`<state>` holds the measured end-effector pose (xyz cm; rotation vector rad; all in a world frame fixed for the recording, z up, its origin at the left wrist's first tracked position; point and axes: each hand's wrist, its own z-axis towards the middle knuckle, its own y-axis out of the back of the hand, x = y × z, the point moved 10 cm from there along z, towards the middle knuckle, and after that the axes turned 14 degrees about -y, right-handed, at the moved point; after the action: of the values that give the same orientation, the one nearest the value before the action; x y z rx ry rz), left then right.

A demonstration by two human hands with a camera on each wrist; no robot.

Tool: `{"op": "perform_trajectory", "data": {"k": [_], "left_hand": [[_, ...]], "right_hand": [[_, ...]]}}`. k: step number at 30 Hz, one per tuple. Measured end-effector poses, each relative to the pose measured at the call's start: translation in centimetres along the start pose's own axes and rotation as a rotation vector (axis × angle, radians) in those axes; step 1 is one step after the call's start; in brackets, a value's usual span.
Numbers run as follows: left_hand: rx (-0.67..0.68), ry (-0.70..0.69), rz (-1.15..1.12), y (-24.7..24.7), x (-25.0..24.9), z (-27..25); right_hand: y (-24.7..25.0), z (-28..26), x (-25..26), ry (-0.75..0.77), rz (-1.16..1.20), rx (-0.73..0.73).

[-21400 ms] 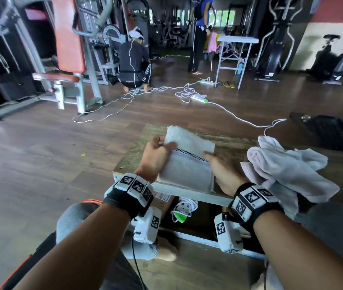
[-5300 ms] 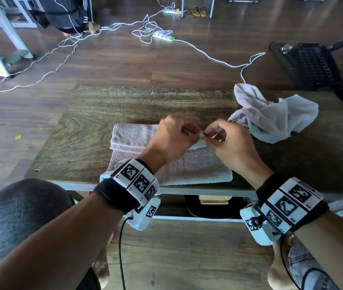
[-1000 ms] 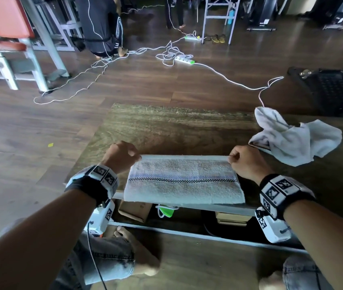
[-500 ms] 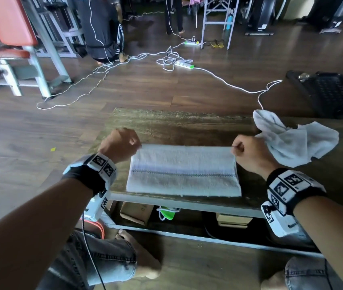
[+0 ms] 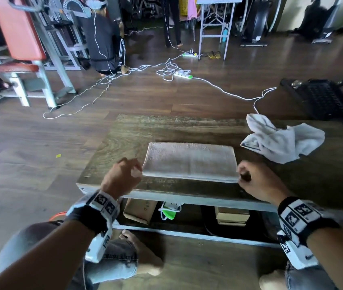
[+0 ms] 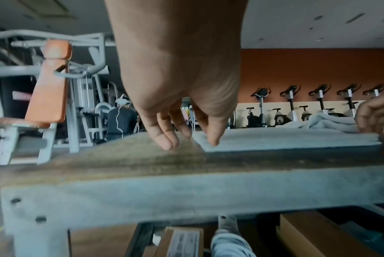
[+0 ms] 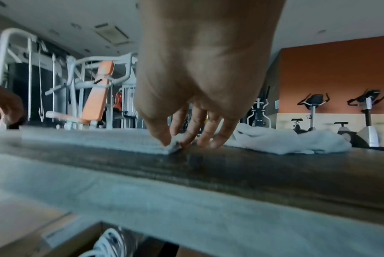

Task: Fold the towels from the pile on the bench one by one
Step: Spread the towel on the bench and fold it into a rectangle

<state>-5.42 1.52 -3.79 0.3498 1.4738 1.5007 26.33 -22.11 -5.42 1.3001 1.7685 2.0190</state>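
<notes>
A grey folded towel (image 5: pixel 189 161) lies flat on the wooden bench (image 5: pixel 166 126), plain side up. My left hand (image 5: pixel 134 171) is at its near left corner. In the left wrist view the thumb tip rests on that corner of the towel (image 6: pixel 285 139), and the fingers (image 6: pixel 164 144) hang loose beside it over the bench. My right hand (image 5: pixel 242 174) is at the near right corner. In the right wrist view my right hand (image 7: pixel 174 145) pinches that corner of the towel (image 7: pixel 99 137) between thumb and forefinger. A crumpled white towel (image 5: pixel 279 143) lies at the right.
Cardboard boxes (image 5: pixel 141 210) and a green-and-white power strip (image 5: pixel 169 210) sit under the bench. White cables (image 5: pixel 166 70) trail across the floor beyond. A black mesh object (image 5: pixel 321 99) stands at the far right, and a person (image 5: pixel 103 38) crouches by gym machines.
Both hands have brought the towel's far edge over towards me, folding it in half. The striped band is now hidden, and the hands have moved to the near corners.
</notes>
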Motion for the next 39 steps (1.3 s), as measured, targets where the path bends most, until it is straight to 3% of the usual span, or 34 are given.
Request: {"op": "perform_trajectory", "data": {"k": [6,10,16,18,20,22,25,27,30,34,36,39], "left_hand": [[-0.089,0.232,-0.079,-1.7,0.3,-0.8],[-0.043,0.409,-0.090,-1.8,0.8,0.0],[-0.103,0.458,-0.083,-0.7,1.7,0.2],[-0.063,0.455,-0.039,-1.1,1.8,0.2],[-0.055,0.386,0.028,-1.5,1.3,0.5],[-0.095,0.181,0.058,-2.0,-0.5,1.5],[-0.028,-0.082,0.048,-3.9,-3.5,1.9],[0.016,-0.125,0.092,-4.6,-4.3,1.6],[-0.005,-0.118,0.168,-4.0,-4.6,1.1],[-0.117,-0.140,0.172,-3.2,-5.7,1.0],[-0.120,-0.199,0.124,-4.0,-7.2,1.9],[-0.006,-0.276,0.080,-6.8,-10.1,3.9]], "right_hand": [[0.1,0.1,-1.7,-0.265,0.074,-0.140],[-0.6,0.3,-1.4,-0.307,0.049,-0.079],[0.4,-0.2,-1.2,-0.318,0.069,-0.112],[0.2,-0.6,-0.8,-0.271,-0.012,-0.115],[0.4,-1.2,0.3,-0.160,-0.103,-0.204],[0.0,-1.9,2.3,0.021,-0.139,-0.262],[-3.0,-2.6,4.4,0.213,-0.226,-0.105],[-3.9,-2.8,4.7,0.210,-0.246,-0.062],[-2.9,-3.1,5.3,0.217,-0.262,-0.158],[-2.0,-3.2,7.7,0.262,-0.276,-0.252],[-3.2,-2.8,9.5,0.302,-0.270,-0.216],[-6.6,-1.4,12.4,0.307,-0.219,-0.060]]}}
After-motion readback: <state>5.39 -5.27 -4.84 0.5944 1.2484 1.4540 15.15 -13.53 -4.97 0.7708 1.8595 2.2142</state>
